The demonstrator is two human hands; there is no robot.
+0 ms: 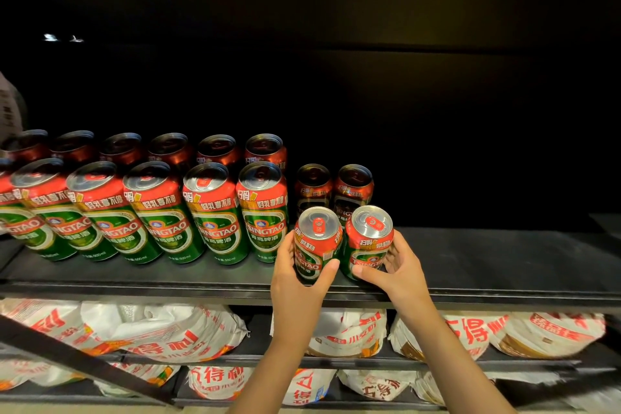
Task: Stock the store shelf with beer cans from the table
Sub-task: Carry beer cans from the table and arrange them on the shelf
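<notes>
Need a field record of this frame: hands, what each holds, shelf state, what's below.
left hand: grips a red-and-green Tsingtao beer can, upright at the shelf front
right hand: grips a second red-and-green Tsingtao beer can, upright, beside the first
black metal shelf: two rows of cans on the left, bare on the right
front row of cans: upright, labels facing out
two cans behind the held pair: upright, in shadow
lower shelves: white bags with red print
</notes>
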